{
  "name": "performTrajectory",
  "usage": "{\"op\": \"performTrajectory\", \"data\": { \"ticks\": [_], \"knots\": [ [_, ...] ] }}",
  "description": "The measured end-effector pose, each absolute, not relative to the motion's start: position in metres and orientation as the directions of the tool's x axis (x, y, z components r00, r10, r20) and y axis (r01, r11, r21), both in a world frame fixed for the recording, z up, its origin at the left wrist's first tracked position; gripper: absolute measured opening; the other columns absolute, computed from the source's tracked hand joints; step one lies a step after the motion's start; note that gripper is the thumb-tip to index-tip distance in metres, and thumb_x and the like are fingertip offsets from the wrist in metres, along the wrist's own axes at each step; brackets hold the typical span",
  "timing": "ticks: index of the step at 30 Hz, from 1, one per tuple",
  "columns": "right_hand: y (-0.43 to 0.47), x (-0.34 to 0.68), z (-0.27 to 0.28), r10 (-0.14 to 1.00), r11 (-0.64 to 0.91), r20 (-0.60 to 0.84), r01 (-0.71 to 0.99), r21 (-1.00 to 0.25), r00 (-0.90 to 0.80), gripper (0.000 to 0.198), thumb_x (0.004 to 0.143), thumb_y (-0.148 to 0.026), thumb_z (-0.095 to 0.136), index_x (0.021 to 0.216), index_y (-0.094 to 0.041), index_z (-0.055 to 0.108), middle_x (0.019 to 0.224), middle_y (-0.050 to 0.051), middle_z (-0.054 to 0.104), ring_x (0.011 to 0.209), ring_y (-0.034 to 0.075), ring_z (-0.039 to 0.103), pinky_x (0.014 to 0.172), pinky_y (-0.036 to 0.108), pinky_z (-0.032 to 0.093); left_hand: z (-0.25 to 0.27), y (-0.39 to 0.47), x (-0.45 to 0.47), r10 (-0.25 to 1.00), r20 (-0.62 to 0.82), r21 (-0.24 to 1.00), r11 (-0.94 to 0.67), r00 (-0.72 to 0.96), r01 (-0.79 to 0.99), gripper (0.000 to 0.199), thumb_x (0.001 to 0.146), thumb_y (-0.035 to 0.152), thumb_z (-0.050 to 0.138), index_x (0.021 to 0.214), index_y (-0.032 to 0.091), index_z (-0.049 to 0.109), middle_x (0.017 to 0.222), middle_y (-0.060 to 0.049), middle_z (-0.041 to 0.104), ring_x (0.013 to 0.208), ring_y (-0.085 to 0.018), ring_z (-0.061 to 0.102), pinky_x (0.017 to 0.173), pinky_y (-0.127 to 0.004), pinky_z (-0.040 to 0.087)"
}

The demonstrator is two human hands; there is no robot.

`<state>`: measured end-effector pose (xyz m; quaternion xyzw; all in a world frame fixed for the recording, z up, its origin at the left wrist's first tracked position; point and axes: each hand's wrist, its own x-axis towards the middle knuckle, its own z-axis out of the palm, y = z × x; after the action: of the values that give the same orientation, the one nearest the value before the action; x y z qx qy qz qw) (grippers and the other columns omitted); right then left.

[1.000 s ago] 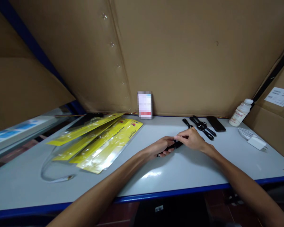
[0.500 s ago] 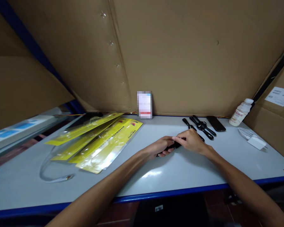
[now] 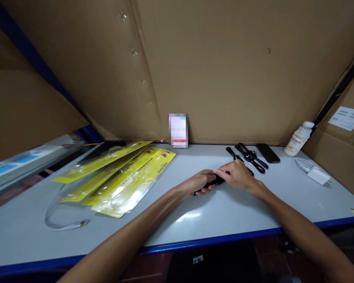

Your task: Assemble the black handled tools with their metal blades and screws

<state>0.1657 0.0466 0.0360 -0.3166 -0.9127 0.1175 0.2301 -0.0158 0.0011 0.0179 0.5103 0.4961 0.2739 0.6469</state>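
A black spokeshave is held between both hands just above the grey tabletop, mostly covered by the fingers. My left hand wraps round its left part, and a dark end shows below the fingers. From the right, my right hand grips the tool, thumb and forefinger meeting close to the left thumb. More black spokeshaves lie on the table just beyond my right hand, one of them partly hidden behind it.
Yellow-backed clear plastic packs lie fanned on the left near a white cable. A blurred-out upright card or screen leans on the cardboard wall. At right are a dark phone, bottle and white charger.
The view has shifted slightly, so the things on the table appear a little further left. Both hands keep nearly the same hold on the spokeshave.
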Motion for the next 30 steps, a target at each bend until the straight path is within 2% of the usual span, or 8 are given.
{"op": "performTrajectory", "data": {
  "ticks": [6,13,16,19,25,30],
  "knots": [
    [0.0537,0.1697,0.033,0.652,0.757,0.367,0.595,-0.269,-0.664,0.049,0.098,-0.038,0.049,0.056,-0.017,0.062,0.053,-0.001,0.045,0.055,0.011,0.027,0.058,0.03,0.02,0.0184,0.0015,-0.0162,0.852,-0.35,0.937,0.325,0.389,0.13,0.022,0.089,0.023,0.045,0.109,0.018,0.053,0.062,0.007,0.041,0.042,-0.006,0.025,0.04,-0.018,0.012],
    [0.0463,0.1661,0.0359,0.627,0.772,0.311,0.516,-0.371,-0.714,0.05,0.098,-0.039,0.05,0.055,-0.017,0.062,0.051,-0.004,0.04,0.053,0.01,0.026,0.056,0.028,0.02,0.0191,0.0004,-0.0154,0.864,-0.338,0.941,0.305,0.373,0.145,0.008,0.09,0.023,0.042,0.086,0.019,0.047,0.063,0.006,0.041,0.043,-0.004,0.025,0.039,-0.018,0.012],
    [0.0471,0.1661,0.0354,0.629,0.776,0.332,0.545,-0.317,-0.703,0.048,0.099,-0.039,0.048,0.058,-0.017,0.064,0.053,-0.002,0.044,0.053,0.011,0.028,0.057,0.029,0.02,0.0189,0.001,-0.0153,0.858,-0.357,0.934,0.327,0.368,0.144,0.008,0.09,0.023,0.042,0.092,0.019,0.049,0.063,0.006,0.041,0.042,-0.005,0.025,0.038,-0.018,0.012],
    [0.0502,0.1675,0.0333,0.633,0.773,0.37,0.583,-0.252,-0.68,0.047,0.098,-0.037,0.048,0.058,-0.017,0.063,0.053,-0.001,0.046,0.054,0.011,0.028,0.058,0.03,0.019,0.0175,0.0018,-0.0162,0.851,-0.357,0.934,0.335,0.385,0.126,0.017,0.09,0.022,0.043,0.104,0.019,0.052,0.062,0.006,0.041,0.042,-0.006,0.025,0.038,-0.018,0.012],
    [0.0481,0.1658,0.032,0.622,0.78,0.336,0.521,-0.347,-0.707,0.052,0.099,-0.04,0.048,0.054,-0.016,0.061,0.05,-0.004,0.04,0.053,0.01,0.026,0.055,0.028,0.02,0.0162,0.0017,-0.0166,0.861,-0.339,0.941,0.316,0.378,0.122,0.006,0.089,0.025,0.046,0.088,0.019,0.048,0.063,0.006,0.042,0.041,-0.005,0.025,0.038,-0.017,0.013],
    [0.0497,0.166,0.0319,0.635,0.771,0.366,0.584,-0.253,-0.68,0.047,0.099,-0.037,0.048,0.061,-0.017,0.065,0.054,-0.002,0.048,0.053,0.011,0.03,0.057,0.029,0.02,0.016,0.0024,-0.0171,0.853,-0.357,0.934,0.335,0.38,0.125,0.017,0.089,0.027,0.049,0.103,0.019,0.053,0.062,0.007,0.041,0.041,-0.005,0.026,0.037,-0.016,0.013]
  ]
}}
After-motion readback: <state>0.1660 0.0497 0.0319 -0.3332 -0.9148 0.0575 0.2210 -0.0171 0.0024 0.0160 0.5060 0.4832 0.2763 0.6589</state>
